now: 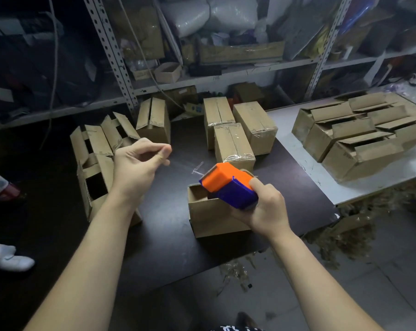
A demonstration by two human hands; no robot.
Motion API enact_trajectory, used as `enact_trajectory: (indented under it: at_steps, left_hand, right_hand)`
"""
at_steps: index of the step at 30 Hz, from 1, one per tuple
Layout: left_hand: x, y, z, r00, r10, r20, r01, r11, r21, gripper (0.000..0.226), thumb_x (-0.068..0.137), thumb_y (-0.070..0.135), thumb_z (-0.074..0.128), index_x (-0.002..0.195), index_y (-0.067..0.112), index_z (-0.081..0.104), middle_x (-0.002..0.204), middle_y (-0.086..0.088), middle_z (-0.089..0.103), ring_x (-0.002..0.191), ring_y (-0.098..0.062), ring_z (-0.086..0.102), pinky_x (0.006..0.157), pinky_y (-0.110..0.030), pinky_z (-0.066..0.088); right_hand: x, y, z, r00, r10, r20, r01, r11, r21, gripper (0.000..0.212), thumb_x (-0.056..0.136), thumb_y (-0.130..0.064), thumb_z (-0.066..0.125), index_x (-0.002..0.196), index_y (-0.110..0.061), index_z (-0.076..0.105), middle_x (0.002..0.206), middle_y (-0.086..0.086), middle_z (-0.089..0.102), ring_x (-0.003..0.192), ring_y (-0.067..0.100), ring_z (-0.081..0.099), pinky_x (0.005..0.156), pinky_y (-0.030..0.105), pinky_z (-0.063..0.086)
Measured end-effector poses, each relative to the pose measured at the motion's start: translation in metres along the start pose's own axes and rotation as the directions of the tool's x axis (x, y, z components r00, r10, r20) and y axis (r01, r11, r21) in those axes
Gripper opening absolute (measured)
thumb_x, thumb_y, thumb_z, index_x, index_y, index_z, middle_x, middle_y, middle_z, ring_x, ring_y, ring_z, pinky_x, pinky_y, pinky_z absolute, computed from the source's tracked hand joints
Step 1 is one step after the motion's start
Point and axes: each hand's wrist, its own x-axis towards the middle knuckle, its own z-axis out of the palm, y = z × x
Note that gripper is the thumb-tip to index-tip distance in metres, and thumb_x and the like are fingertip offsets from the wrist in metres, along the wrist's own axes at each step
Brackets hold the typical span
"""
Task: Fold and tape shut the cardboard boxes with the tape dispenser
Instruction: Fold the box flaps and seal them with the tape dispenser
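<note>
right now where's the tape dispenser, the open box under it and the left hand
tape dispenser (pixel 222 181): head view, orange top cover
open box (pixel 211 218): head view, front wall
left hand (pixel 136 164): head view, back of hand

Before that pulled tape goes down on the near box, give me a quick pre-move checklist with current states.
1. Tape dispenser held firmly by right hand: ok.
2. Tape end pinched in left hand grip: ok.
3. Tape strip stretched clear between hand and dispenser: ok, faintly visible.
4. Near box flaps folded shut: not ok, top looks open.
5. Box steady on dark table: ok.
6. Tape free of twists: cannot tell.
</note>
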Motion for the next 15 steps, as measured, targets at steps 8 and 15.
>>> enact_trajectory:
  at_steps: [8, 15]
  left_hand:
    - [-0.004, -0.014, 0.017, 0.972, -0.076, -0.223, 0.085, 0.996, 0.033, 0.014, 0.095, 0.021, 0.074, 0.108, 0.017, 0.078, 0.087, 0.002, 0.075, 0.079, -0.011, 0.074, 0.082, -0.028, 0.06]
    - [-0.019, -0.039, 0.02, 0.946, -0.322, -0.041, 0.321, 0.947, -0.012, 0.03, 0.098, 0.015, 0.069, 0.127, 0.024, 0.069, 0.106, 0.015, 0.072, 0.1, -0.01, 0.066, 0.1, -0.042, 0.055]
  right_hand:
    - [0.016, -0.007, -0.018, 0.996, -0.014, -0.094, 0.016, 0.999, 0.031, 0.07, 0.062, -0.029, 0.097, 0.119, -0.017, 0.058, 0.103, 0.006, 0.072, 0.087, 0.021, 0.063, 0.074, 0.03, 0.053]
    - [0.022, -0.013, -0.024, 0.997, 0.078, -0.005, -0.077, 0.992, 0.096, 0.071, 0.07, -0.037, 0.081, 0.135, -0.018, 0.059, 0.119, -0.005, 0.06, 0.107, 0.009, 0.05, 0.086, 0.03, 0.051]
